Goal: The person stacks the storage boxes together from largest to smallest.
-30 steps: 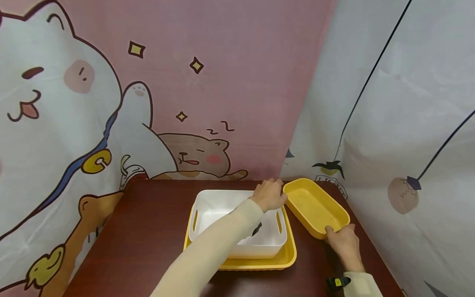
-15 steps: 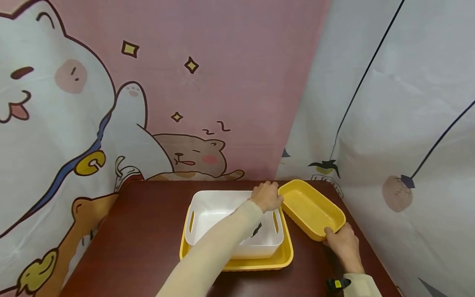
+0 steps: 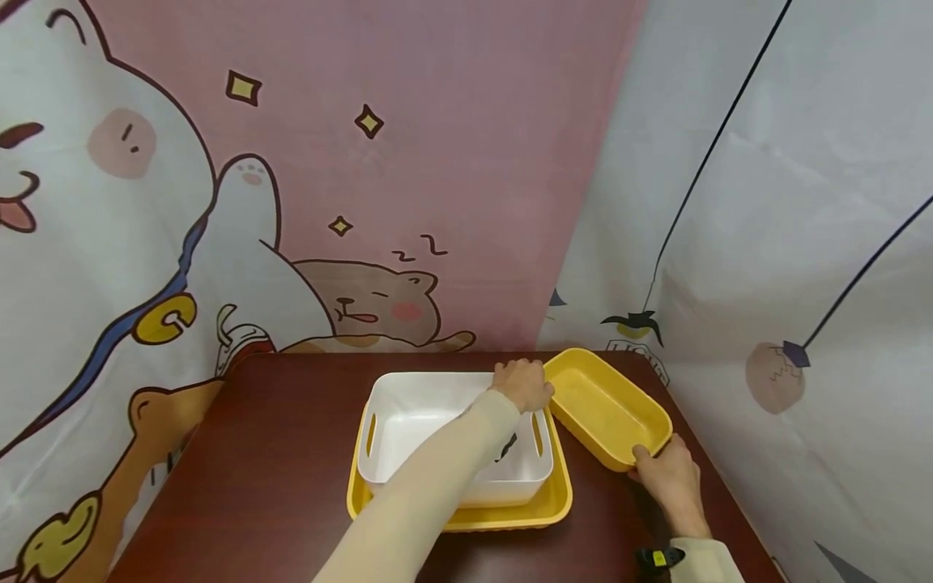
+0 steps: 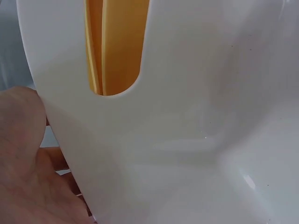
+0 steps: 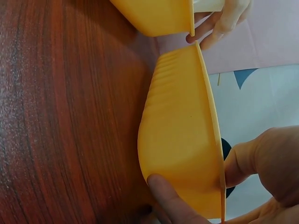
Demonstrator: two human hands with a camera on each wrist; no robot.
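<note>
A small yellow tray (image 3: 605, 405) lies slantwise at the right of the table. At its near end my right hand (image 3: 670, 478) grips it, thumb over the rim and fingers against the outer wall, as the right wrist view shows. My left arm reaches across a white basket (image 3: 408, 413) with slot handles. The left hand (image 3: 523, 385) is at the basket's back right corner, its fingertips close to the small tray's far end; I cannot tell what they hold. In the left wrist view the basket wall (image 4: 187, 116) partly hides the left hand's fingers (image 4: 53, 158).
The basket stands in a larger yellow tray (image 3: 561, 494) on a dark red-brown table (image 3: 284, 453). A pink and white cloth (image 3: 466, 162) with cartoon animals hangs behind, and a white cloth (image 3: 838, 283) hangs along the right edge.
The whole head view has shifted slightly left. Both hands keep nearly the same places on or near the trays and basket.
</note>
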